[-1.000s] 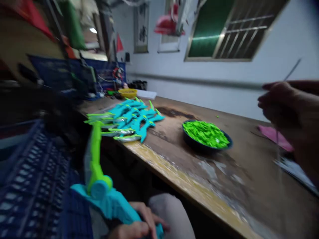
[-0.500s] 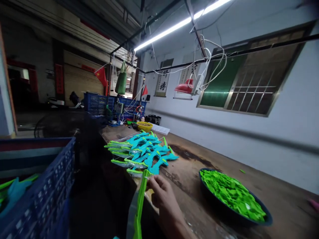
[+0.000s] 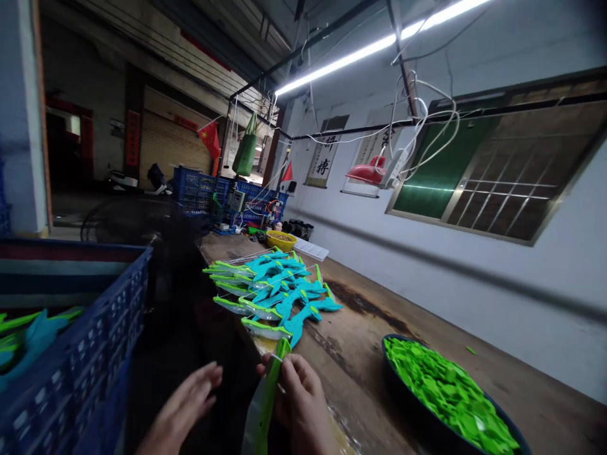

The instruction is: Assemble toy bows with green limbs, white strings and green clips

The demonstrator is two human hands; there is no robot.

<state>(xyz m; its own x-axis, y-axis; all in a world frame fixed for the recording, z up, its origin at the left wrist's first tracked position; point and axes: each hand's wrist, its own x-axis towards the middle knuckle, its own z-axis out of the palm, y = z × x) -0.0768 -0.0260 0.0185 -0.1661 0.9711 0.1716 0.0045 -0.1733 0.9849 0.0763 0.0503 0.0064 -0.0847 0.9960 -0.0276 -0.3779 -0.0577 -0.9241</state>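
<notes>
My right hand point(image 3: 303, 398) is closed on the upper end of a green toy bow point(image 3: 270, 395), held upright at the bench edge. Clear film shows along the bow's side, and a white cord crosses near its tip. Apart from it, to the left, my left hand point(image 3: 184, 404) is raised with fingers stretched and nothing in it. Just beyond the held bow lies a pile of toy bows with teal bodies point(image 3: 296, 316), green limbs and white strings. The held bow's lower end runs out of view.
On the bench point(image 3: 353, 341), a dark round tray point(image 3: 393, 385) holds loose green plastic parts point(image 3: 450, 385). A blue crate point(image 3: 102, 322) with teal and green pieces stands at left. Farther back are a yellow bowl point(image 3: 281, 241) and a dark fan point(image 3: 128, 221). A red lamp point(image 3: 367, 172) hangs above.
My left hand has come into view at the lower middle, open. My right hand still grips the bow, slightly lower in the picture. The view has shifted a little to the left.
</notes>
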